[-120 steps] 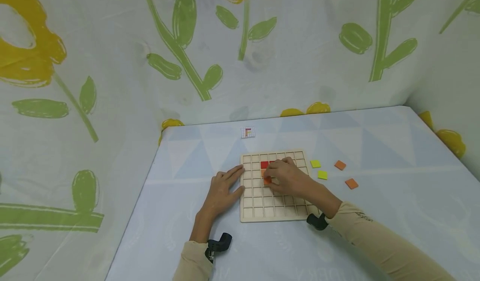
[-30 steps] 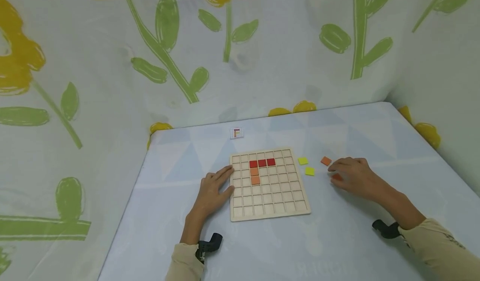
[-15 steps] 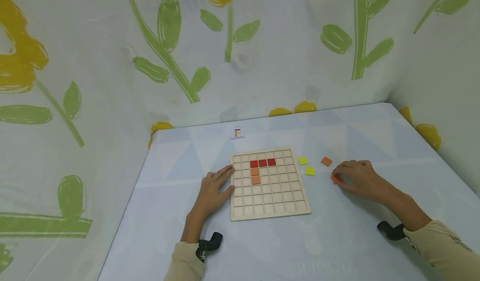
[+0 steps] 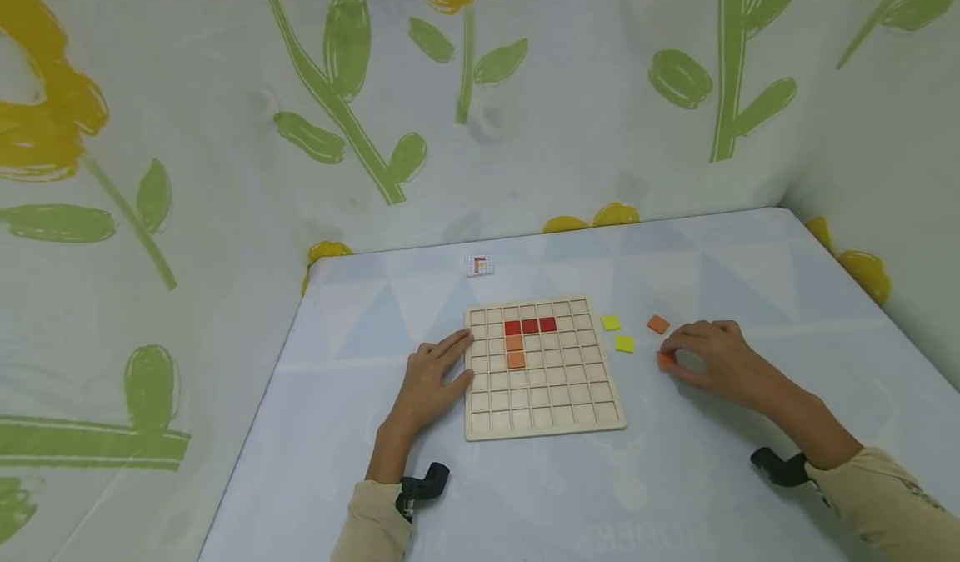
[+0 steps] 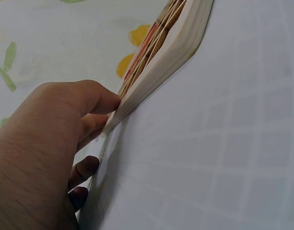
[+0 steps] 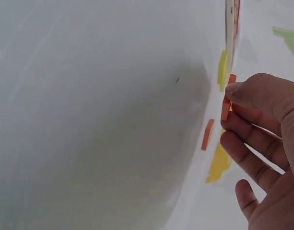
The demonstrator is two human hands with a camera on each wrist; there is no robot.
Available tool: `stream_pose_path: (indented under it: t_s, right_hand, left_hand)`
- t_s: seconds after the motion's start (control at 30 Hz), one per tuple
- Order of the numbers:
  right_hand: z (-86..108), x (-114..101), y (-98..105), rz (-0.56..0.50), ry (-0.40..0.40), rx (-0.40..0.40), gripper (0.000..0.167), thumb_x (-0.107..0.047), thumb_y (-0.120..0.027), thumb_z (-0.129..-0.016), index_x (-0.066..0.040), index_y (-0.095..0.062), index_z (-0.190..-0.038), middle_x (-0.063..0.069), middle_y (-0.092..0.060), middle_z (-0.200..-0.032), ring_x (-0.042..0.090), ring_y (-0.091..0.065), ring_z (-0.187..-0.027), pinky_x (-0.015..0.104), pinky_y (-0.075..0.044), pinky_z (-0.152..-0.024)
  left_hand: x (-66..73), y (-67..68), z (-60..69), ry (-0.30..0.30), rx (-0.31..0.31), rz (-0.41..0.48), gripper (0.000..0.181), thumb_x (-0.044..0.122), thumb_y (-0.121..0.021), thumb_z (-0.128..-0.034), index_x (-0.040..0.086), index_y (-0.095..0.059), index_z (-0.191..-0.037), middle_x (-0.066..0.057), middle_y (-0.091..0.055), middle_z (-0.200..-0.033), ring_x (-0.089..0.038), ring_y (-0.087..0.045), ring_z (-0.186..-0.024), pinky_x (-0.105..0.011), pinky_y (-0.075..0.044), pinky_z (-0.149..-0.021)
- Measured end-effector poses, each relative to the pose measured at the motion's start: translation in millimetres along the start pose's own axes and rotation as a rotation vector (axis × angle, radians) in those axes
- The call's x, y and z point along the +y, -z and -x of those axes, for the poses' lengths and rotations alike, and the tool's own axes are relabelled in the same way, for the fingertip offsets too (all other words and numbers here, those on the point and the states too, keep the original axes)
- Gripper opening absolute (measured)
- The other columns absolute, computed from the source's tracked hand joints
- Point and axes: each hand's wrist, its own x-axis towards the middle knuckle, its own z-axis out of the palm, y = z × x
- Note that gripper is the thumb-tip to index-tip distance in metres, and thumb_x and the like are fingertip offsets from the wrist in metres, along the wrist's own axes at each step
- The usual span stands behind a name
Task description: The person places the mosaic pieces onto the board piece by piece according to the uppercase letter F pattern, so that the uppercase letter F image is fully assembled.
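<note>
A: Where is the orange tile (image 4: 665, 361) at this moment?

B: To the right of the board (image 4: 558, 395), well apart from its edge. The right hand (image 4: 716, 360) is the nearer one; the tile is at the board side of its fingers (image 6: 254, 136).

A: Do these fingers have it?

B: Yes, thumb and fingertips are almost together, with the tile pinched between. The lower fingers are loosely spread. Whether it touches the surface (image 4: 555, 495), I cannot tell.

A: How does it look?

B: Thin, flat, plain orange. I judge it square, so there is no long axis to follow.

A: And around it?

B: A second loose tile (image 4: 658, 323), also orange, is right of the board. Two yellow tiles (image 4: 611, 322) lie nearer to that same edge.

A: On the board itself?

B: Three red tiles (image 4: 530, 326) in a row, and two orange pieces (image 4: 515, 343) below the leftmost. At the board's left edge, the left hand (image 4: 431, 387) rests with fingers rather straight, gripping nothing. Beyond the far edge lies a small printed card (image 4: 480, 265).
</note>
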Motion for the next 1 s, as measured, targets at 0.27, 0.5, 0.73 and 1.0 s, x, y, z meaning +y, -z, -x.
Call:
stream_pose_path:
  t_s: [0.27, 0.5, 0.73, 1.0]
  right_hand:
    - [-13.3, -15.3, 0.1, -0.061, 0.023, 0.011, 0.030, -0.006, -0.088, -0.070, -0.023, -0.073, -0.089, -0.009, -0.068, -0.094, 0.021, -0.062, -0.093, 0.050, -0.033, -0.082]
    - [-28.0, -29.2, -3.1, -0.098, 0.026, -0.022, 0.028, -0.005, -0.086, -0.073, -0.022, -0.073, -0.092, -0.010, -0.068, -0.096, 0.023, -0.062, -0.102, 0.048, -0.032, -0.086]
    - [-40.4, -44.8, -5.4, -0.065, 0.076, -0.040, 0.026, -0.007, -0.087, -0.073, -0.018, -0.073, -0.093, -0.004, -0.068, -0.098, 0.020, -0.062, -0.096, 0.048, -0.034, -0.087]
    - [-51.6, -53.0, -10.1, -0.085, 0.115, -0.031, 0.023, -0.009, -0.086, -0.075, -0.018, -0.074, -0.092, -0.005, -0.070, -0.097, 0.019, -0.062, -0.095, 0.046, -0.034, -0.087]
  left_hand:
    - [-0.7, -0.5, 0.8, 0.000, -0.008, -0.010, 0.057, 0.037, -0.060, -0.0950, 0.024, -0.050, -0.150, 0.013, -0.041, -0.155, -0.017, -0.046, -0.102, -0.039, -0.033, -0.083]
    - [1.0, 2.0, -0.2, 0.002, -0.008, 0.011, 0.057, 0.036, -0.060, -0.0951, 0.024, -0.050, -0.149, 0.013, -0.041, -0.155, -0.017, -0.045, -0.101, -0.040, -0.033, -0.084]
    - [1.5, 0.3, -0.5, 0.009, -0.004, 0.006, 0.057, 0.036, -0.060, -0.0954, 0.024, -0.049, -0.150, 0.013, -0.041, -0.155, -0.017, -0.045, -0.101, -0.040, -0.033, -0.086]
    - [2.6, 2.2, -0.3, 0.018, -0.007, 0.002, 0.057, 0.037, -0.061, -0.0956, 0.024, -0.049, -0.150, 0.013, -0.041, -0.156, -0.017, -0.046, -0.102, -0.039, -0.033, -0.085]
